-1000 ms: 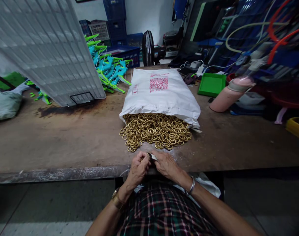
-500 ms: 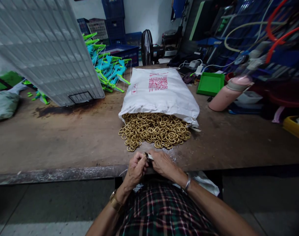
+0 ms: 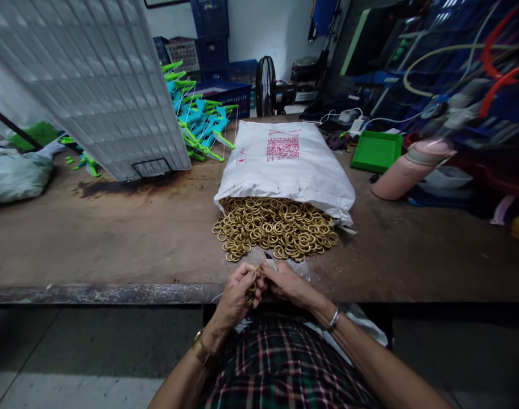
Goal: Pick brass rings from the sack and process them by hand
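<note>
My left hand (image 3: pixel 236 295) is closed around a few brass-coloured rings (image 3: pixel 251 292), one pinched up at the fingertips. Close beside it, my right hand (image 3: pixel 291 284) grips what looks like a small knife (image 3: pixel 270 261), its dark tip pointing up and away and a pale part showing above the fingers. Both hands meet just over the table's front edge. Beyond them lies a heap of the same rings (image 3: pixel 280 230), spilling from the mouth of a white woven sack (image 3: pixel 285 170) with red print.
On the wooden table (image 3: pixel 114 244), a tall ribbed grey-white panel (image 3: pixel 114 85) stands at left before blue and green plastic pieces (image 3: pixel 203 125). A green tray (image 3: pixel 376 152) and a pink bottle (image 3: pixel 406 173) are at right. A plastic bag (image 3: pixel 18 176) lies far left.
The view has turned slightly left, shifting the scene rightward. The knife has tilted upward, its tip now away from the left fingers. Rings in my left hand show more clearly.
</note>
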`<state>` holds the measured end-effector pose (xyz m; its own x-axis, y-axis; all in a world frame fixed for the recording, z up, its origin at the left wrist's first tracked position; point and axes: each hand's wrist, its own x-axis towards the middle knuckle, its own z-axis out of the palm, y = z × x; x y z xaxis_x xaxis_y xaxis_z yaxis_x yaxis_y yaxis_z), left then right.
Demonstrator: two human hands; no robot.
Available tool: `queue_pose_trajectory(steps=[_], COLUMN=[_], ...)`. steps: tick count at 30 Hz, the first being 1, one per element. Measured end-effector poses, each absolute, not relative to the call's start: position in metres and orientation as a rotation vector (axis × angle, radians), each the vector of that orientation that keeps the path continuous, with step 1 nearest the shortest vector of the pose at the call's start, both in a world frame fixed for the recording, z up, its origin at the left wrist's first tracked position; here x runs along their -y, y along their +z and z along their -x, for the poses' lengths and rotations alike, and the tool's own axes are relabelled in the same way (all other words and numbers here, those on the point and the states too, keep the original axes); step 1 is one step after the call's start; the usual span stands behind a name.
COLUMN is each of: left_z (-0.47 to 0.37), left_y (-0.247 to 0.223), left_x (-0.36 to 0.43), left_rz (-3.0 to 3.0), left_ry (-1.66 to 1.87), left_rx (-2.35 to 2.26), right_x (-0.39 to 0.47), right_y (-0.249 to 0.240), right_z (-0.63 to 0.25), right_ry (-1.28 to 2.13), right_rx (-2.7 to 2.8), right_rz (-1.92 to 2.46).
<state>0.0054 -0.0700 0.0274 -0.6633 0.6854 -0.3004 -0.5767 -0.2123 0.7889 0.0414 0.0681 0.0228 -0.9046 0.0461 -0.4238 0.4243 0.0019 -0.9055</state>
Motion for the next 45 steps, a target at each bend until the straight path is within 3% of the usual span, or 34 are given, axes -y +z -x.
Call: queue_pose_trajectory(steps=[6,17,22,30,45], left_z=[-0.008,-0.013,-0.017,-0.02,-0.026], left_y=[0.025,0.022,0.026,0.02,0.019], left_x=[0.064,0.065,0.061,0.055,0.035], left_rz=[0.055,0.049,-0.044,-0.501,-0.061], left_ry=[1.958,1.917,1.848,1.83,1.752], left_rx=[-1.275,-1.194,-1.257,-1.966,-1.893], right_x=[-0.069,-0.076,-0.075,-0.079,-0.089], right_y=[0.021,0.019,0.022,0.015,-0.002], right_z=[-0.044,-0.057,-0.061,-0.05,-0.042], right_ry=[-1.997,-1.496,-1.471,-1.604,-1.676], right_rx=[-2.242,-2.918,-2.918,-2.663,-2.638], right_rz=[-0.345,-0.252,-0.29,-0.402,-0.413])
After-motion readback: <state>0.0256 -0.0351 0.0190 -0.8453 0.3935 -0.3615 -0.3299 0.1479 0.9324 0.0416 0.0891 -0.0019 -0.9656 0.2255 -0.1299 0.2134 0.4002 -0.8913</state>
